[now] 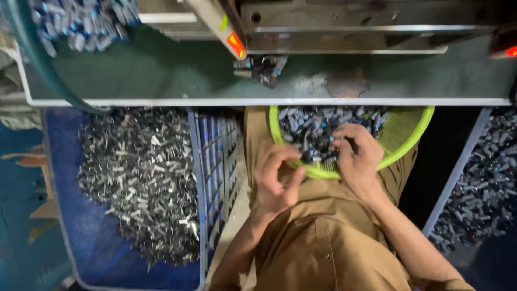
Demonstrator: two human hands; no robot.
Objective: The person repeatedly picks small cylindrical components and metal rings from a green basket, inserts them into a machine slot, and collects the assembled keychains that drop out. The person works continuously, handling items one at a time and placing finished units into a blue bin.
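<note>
Two hands meet at frame centre: left hand curled, pinching a small part; right hand clawed, grasping parts in the green basket.

The way upward is barred by the desk edge just above the green basket. Leftward, passage is blocked by the blue crate wall; open room is left only over the lap.

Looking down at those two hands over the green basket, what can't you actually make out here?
- Head view: what the right hand pinches; its fingers cover the small dark parts.
- Whether the left hand holds anything; curled fingers hide it.
- The green basket: far rim hidden under the bench edge.
- Each part's shape: too small, blurred.
</note>
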